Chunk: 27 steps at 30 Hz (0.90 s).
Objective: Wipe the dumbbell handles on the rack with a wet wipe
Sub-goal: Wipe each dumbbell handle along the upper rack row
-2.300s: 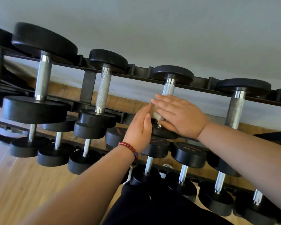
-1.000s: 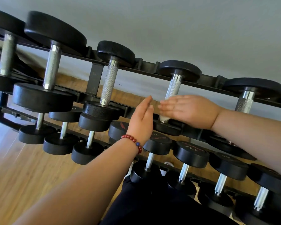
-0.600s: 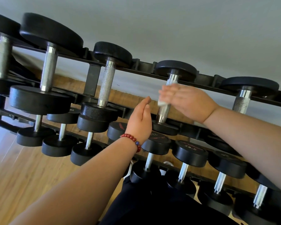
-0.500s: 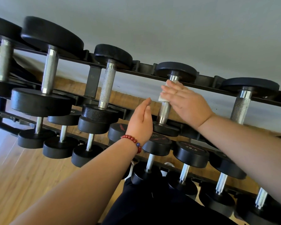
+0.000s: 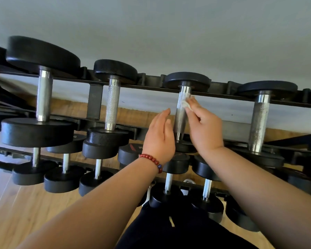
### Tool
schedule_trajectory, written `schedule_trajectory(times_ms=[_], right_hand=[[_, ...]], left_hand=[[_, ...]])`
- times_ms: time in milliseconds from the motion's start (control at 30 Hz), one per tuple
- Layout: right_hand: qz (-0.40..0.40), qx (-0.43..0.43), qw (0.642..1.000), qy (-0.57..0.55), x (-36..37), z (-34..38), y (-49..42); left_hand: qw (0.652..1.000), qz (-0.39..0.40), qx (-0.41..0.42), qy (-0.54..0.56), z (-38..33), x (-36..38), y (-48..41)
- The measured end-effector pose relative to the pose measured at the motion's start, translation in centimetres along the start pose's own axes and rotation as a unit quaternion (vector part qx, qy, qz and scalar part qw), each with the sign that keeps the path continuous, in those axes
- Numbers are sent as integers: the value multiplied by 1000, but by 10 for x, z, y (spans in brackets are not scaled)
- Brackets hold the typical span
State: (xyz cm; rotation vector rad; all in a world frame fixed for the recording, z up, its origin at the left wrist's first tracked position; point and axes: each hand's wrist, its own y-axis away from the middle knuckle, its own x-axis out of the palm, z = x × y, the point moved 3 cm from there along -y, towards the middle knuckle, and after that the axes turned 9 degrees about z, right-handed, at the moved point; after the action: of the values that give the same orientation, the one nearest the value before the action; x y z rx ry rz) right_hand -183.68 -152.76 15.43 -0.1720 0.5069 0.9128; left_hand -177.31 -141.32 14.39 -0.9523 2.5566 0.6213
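Here, the right hand (image 5: 203,128) pinches a wet wipe (image 5: 186,105) against the dumbbell handle (image 5: 180,119); beside that handle, the left hand (image 5: 160,139) hovers, grip released.

dumbbell handles (image 5: 112,105): bare metal, rough knurled mid-section, smooth bright chrome collars at the ends. heads (image 5: 104,139): black, matt, some pebbled like cast; rubber or coated iron, can't tell from here. rack (image 5: 95,103): black painted metal, dull. wet wipe (image 5: 186,104): thin, white, crumpled, cloth-like. floor (image 5: 25,212): wood-grain boards, low sheen. wall (image 5: 169,33): flat grey paint. bracelet (image 5: 152,159): glossy red beads.
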Motion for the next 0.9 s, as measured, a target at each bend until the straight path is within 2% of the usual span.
schedule_trajectory(times_ms=[133,233,300,400,667,833,900], right_hand=[[-15,94,993,-74,7,1,-4],[16,145,979,-141,12,0,-11],[28,185,951,-247,16,-1,-10],[-22,238,902,-360,17,-6,-13],[-71,241,880,-402,19,2,-34],[-31,270,892,-362,23,-3,-18],[-40,267,891,-366,20,-2,-19]], left_hand=[[1000,2,7,-3,3,-1,-1],[1000,1,13,3,6,-3,-3],[1000,1,9,13,9,-6,-4],[1000,5,9,21,12,-9,-6],[1000,16,14,9,11,-5,-7],[1000,24,12,-5,12,-4,-9],[1000,23,14,-10,12,-3,-9]])
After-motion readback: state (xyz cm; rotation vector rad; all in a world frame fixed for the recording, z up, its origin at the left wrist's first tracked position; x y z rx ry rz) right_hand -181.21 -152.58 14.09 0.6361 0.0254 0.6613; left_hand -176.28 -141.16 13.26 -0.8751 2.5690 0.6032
